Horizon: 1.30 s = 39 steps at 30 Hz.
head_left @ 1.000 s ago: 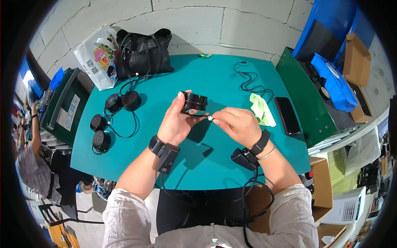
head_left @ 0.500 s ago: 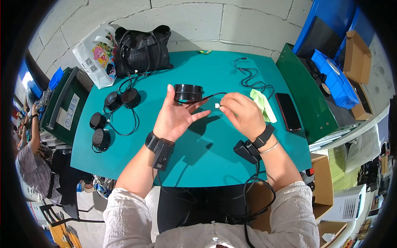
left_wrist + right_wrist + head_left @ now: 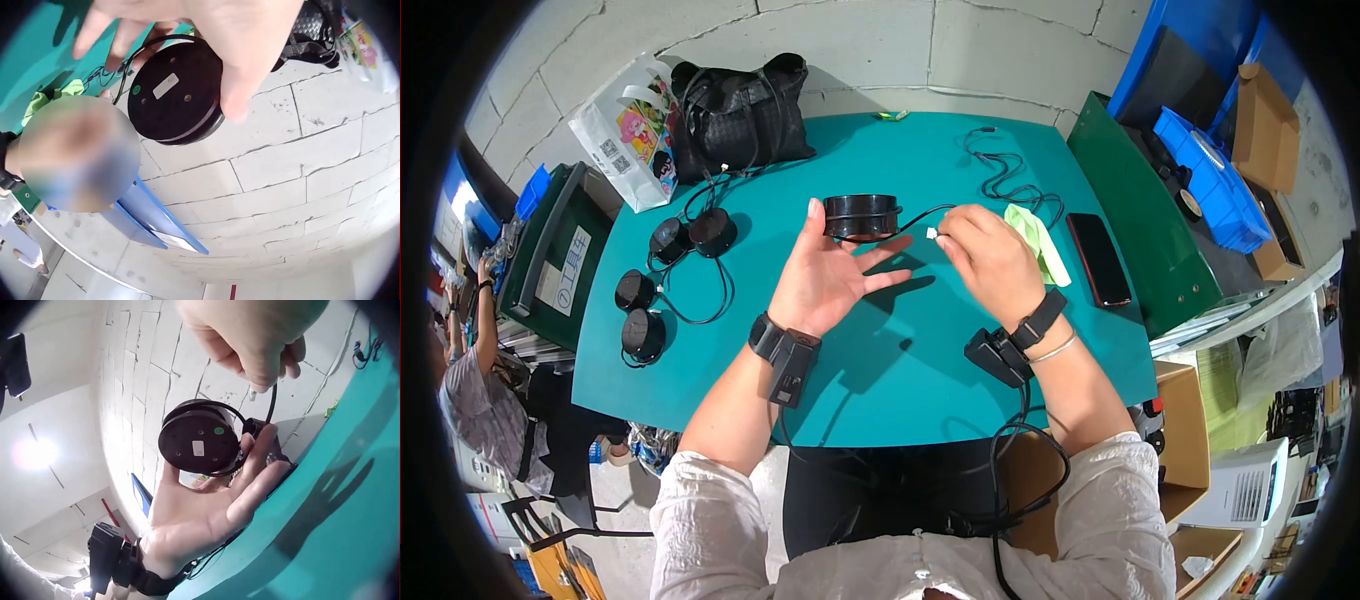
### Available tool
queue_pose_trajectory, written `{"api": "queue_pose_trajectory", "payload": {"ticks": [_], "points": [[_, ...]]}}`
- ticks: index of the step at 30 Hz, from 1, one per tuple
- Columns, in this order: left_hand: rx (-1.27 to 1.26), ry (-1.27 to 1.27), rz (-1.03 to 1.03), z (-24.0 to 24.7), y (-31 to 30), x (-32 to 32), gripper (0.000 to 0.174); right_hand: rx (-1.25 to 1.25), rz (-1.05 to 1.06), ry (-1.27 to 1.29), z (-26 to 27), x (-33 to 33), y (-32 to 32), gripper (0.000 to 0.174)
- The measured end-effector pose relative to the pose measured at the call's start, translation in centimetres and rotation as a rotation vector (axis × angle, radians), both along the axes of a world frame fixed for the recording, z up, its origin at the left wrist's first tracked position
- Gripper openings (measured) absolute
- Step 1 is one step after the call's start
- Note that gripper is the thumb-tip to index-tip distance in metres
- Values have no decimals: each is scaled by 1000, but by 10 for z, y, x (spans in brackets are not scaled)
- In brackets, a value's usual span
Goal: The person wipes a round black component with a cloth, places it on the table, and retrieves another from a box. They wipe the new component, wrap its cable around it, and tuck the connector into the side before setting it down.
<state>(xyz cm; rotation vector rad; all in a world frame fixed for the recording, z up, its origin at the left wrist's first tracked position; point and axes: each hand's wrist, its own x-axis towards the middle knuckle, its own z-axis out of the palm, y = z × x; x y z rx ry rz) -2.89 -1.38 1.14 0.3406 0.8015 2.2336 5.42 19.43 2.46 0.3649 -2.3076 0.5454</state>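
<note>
My left hand [image 3: 810, 275] holds up a black round puck-shaped device [image 3: 862, 216] above the table, thumb against its edge and other fingers spread. Its flat face, with small screws, a white label and a green sticker, shows in the left wrist view. A thin black cable [image 3: 273, 403] is looped round the device's side and runs across to my right hand [image 3: 992, 262]. There the thumb and fingertips pinch the cable near its end. A small white connector [image 3: 931, 233] sticks out below those fingertips.
Several similar black round devices [image 3: 713, 232] with cables lie on the left of the green table [image 3: 880, 400]. At the back left are a black bag [image 3: 740, 120] and a white bag [image 3: 615, 150]. A light green cloth [image 3: 1036, 240], a phone [image 3: 1098, 260] and a loose cable [image 3: 1000, 180] lie right.
My right hand has drawn away from the left fingers, up and right, with the cable end. The left fingers have spread out, and the device sits higher in the view.
</note>
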Motion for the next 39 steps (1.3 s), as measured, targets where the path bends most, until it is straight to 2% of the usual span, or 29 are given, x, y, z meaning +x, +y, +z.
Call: {"api": "queue_pose_trajectory", "payload": {"ticks": [4, 6, 10, 13, 15, 19, 21, 24, 26, 28, 31, 33, 39], "points": [[18, 22, -7, 4, 2, 5, 69, 6, 25, -78, -6, -1, 3, 8], [47, 46, 6, -5, 2, -2, 78, 20, 45, -133, -7, -1, 3, 8], [43, 95, -51, -7, -2, -8, 81, 21, 1, -163, -8, -1, 3, 8], [99, 63, -46, -5, 2, -3, 72, -3, 0, -112, -6, -1, 2, 8], [44, 170, 9, -1, 2, 1, 63, -23, 11, -69, -2, 1, 1, 8], [37, 221, 61, -7, 2, -1, 57, -97, 14, 6, 5, 5, -1, 9], [-54, 249, 221, -14, 3, -7, 54, -106, 27, 58, 8, 6, -1, 9], [-178, 305, 251, -14, 1, -9, 50, -93, 136, 141, 9, 8, -5, 10], [-175, 267, 250, -14, 5, -6, 50, 15, 201, 157, 8, 12, -13, 10], [-173, 228, 249, -12, 5, -4, 51, 8, 211, 135, 7, 14, -17, 10], [16, 125, 198, -5, 5, -8, 56, -28, 159, 39, 3, 11, -16, 10], [7, 135, 217, -5, 3, -10, 56, -134, 136, -2, 1, 9, -13, 10], [-53, 129, 272, -7, 3, -10, 60, -227, 194, 71, 7, 15, -14, 11]]}}
